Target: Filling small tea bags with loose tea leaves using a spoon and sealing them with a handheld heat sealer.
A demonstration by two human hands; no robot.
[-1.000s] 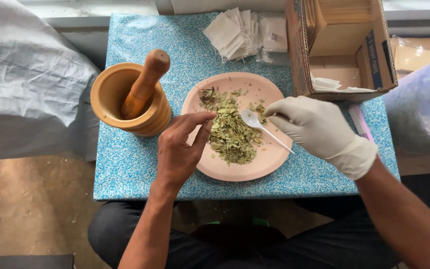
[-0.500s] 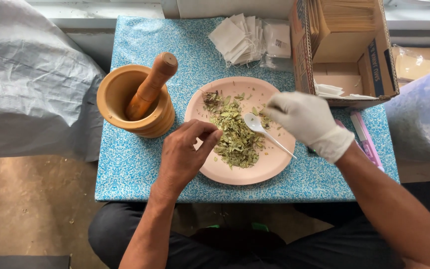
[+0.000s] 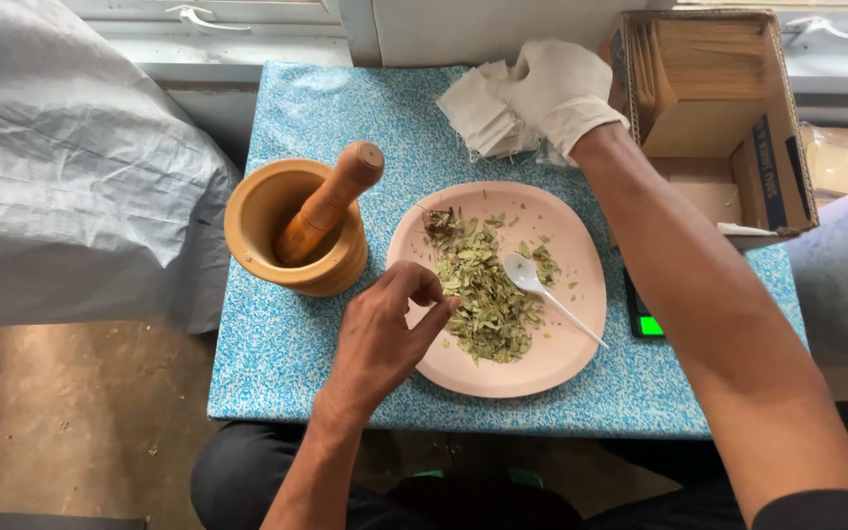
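Right hand (image 3: 556, 83) left spoon (image 3: 550, 294), now grasping paper sachets (image 3: 478, 113); left hand (image 3: 385, 339) pinched, contents hidden, beside herbs (image 3: 483, 294).

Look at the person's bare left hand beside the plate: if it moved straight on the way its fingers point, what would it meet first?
Probably the pile of dried green leaves on the pink plate; the left hand points right, fingertips already at the pile's edge.

a small table (image 3: 296, 353) in blue speckled cloth stands against a white window sill (image 3: 247, 44) (daylight falls softly), bare brown floor (image 3: 71, 422) at its left edge.
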